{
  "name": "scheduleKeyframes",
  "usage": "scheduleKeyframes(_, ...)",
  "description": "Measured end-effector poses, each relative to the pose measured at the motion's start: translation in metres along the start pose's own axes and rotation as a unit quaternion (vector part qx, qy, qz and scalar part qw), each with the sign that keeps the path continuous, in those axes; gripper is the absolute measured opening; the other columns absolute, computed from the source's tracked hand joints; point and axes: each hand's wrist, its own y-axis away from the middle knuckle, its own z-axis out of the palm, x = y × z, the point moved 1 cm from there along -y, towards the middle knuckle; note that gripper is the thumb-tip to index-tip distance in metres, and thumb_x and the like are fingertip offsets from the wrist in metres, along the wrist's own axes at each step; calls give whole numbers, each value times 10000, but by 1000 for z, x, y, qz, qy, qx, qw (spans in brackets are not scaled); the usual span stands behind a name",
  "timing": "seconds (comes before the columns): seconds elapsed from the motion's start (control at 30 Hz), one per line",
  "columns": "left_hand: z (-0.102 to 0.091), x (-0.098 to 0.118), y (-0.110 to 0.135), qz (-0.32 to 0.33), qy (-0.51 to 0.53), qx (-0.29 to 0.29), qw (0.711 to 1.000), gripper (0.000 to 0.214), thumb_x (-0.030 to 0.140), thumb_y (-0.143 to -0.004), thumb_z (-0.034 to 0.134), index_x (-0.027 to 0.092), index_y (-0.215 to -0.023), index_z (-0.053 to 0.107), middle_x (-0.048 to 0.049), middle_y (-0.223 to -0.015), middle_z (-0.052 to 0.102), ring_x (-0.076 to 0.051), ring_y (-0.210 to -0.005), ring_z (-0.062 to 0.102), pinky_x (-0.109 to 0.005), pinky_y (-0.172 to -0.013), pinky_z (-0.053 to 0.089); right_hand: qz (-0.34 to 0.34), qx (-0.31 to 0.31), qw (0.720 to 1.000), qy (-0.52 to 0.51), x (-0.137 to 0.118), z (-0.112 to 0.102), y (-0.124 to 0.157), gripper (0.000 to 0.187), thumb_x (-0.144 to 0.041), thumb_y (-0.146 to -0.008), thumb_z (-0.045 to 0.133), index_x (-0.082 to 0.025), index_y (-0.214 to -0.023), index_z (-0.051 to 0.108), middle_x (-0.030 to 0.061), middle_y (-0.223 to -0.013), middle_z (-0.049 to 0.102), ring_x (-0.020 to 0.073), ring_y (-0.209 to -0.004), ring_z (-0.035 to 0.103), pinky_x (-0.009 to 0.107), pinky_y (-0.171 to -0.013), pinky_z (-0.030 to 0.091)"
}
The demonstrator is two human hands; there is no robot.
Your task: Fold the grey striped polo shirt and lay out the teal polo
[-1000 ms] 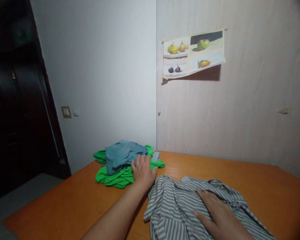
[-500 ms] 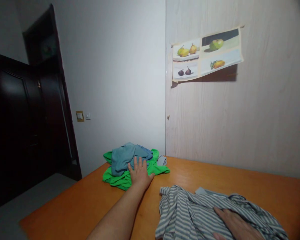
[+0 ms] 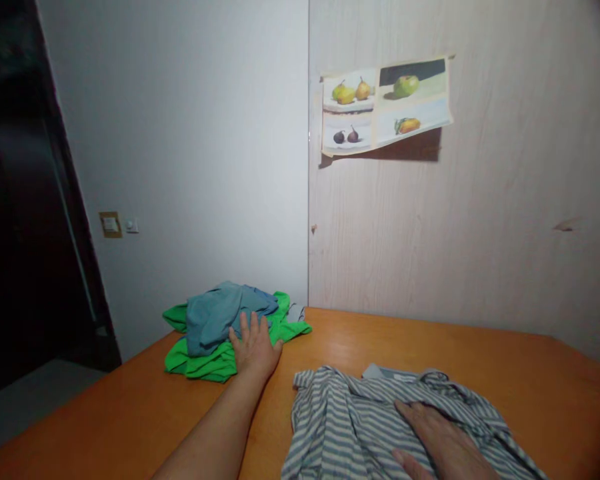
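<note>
My left hand (image 3: pixel 253 345) lies flat with fingers stretched out on a pile of clothes at the table's far left corner. The pile has a bright green garment (image 3: pixel 207 357) underneath and a blue-grey garment (image 3: pixel 217 316) on top. My right hand (image 3: pixel 443 447) rests flat, fingers apart, on a grey-and-white striped shirt (image 3: pixel 350 427) that lies crumpled on the orange wooden table (image 3: pixel 480 353) in front of me. Neither hand grips anything.
The table stands against a pale wood-grain wall panel with a fruit poster (image 3: pixel 385 107) taped to it. A dark wooden door or wardrobe (image 3: pixel 15 220) stands at the left. A wall switch (image 3: pixel 111 224) sits on the white wall.
The head camera swung left and then back right, so the whole scene shifted. My left hand stays on the pile, my right hand on the striped shirt.
</note>
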Motion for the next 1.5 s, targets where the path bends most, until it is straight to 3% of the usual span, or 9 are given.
scheduleKeyframes(0.37, -23, 19, 29, 28, 209, -17, 977, 578, 408, -857, 555, 153, -1377, 545, -191, -1483, 500, -386, -1420, 375, -619, -1154, 233, 17, -40, 996, -83, -30, -40, 9, 687, -584, -868, 578, -189, -1431, 557, 140, -1499, 507, 339, -1389, 447, 499, -1168, 320)
scheduleKeyframes(0.53, -75, 52, 72, 108, 526, -136, 832, 497, 479, -872, 610, 157, -1250, 624, -158, -1284, 650, -305, -1198, 604, -442, -1047, 446, 9, -20, 978, -209, -27, -81, 5, 363, -446, -893, 579, -215, -1141, 708, 75, -1125, 722, 236, -1022, 642, 348, -903, 480)
scheduleKeyframes(0.7, -129, 66, 125, 222, 569, -364, 703, 454, 473, -838, 706, 211, -1207, 665, -105, -1199, 692, -275, -1122, 634, -405, -1008, 466, 47, -66, 968, -237, -5, -99, 10, 236, -413, -845, 631, -187, -884, 685, -12, -724, 599, 139, -670, 509, 245, -588, 362)
scheduleKeyframes(0.87, -135, 59, 136, 364, 397, -368, 758, 768, 455, -603, 888, 283, -1300, 614, -77, -1365, 585, -325, -1264, 487, -454, -1119, 337, 44, -194, 963, -183, 0, -90, 24, 364, -317, -659, 777, -219, -995, 680, -50, -753, 592, 124, -672, 488, 221, -549, 296)
scheduleKeyframes(0.97, -127, 58, 133, 400, 355, -350, 769, 381, 304, -691, 788, 257, -1056, 688, -45, -1159, 647, -268, -1113, 535, -386, -1020, 399, 24, -213, 962, -171, -5, -83, 23, 151, -178, -672, 653, -202, -821, 659, -61, -681, 569, 109, -644, 472, 218, -541, 265)
scheduleKeyframes(1.13, -117, 59, 130, 262, 509, -398, 717, 59, 254, -859, 598, 206, -825, 598, 7, -784, 581, -152, -745, 530, -231, -645, 414, 20, -65, 949, -309, -7, -94, 13, 25, -169, -716, 605, -185, -733, 598, -28, -711, 566, 129, -705, 496, 224, -606, 343)
scheduleKeyframes(1.3, -122, 54, 117, 37, 770, -396, 500, 168, 325, -890, 664, 187, -908, 571, -15, -777, 628, -137, -635, 581, -234, -585, 461, 98, 41, 782, -615, -3, -118, 14, 174, -351, -813, 677, -193, -832, 606, -26, -704, 584, 120, -624, 506, 239, -590, 409)
scheduleKeyframes(1.4, -125, 48, 100, -21, 840, -305, 449, 138, 227, -863, 697, 165, -964, 627, -45, -869, 679, -171, -743, 655, -291, -699, 545, 127, 87, 712, -685, 4, -120, 12, 214, -371, -782, 742, -195, -844, 638, -6, -758, 639, 137, -674, 577, 260, -649, 478)
scheduleKeyframes(1.5, -117, 41, 83, -101, 873, -223, 421, 146, 136, -813, 698, 152, -954, 664, -45, -880, 707, -178, -751, 684, -300, -718, 575, 181, 150, 694, -681, 18, -108, 4, 217, -338, -732, 770, -209, -858, 650, 18, -806, 688, 173, -741, 639, 298, -716, 532)
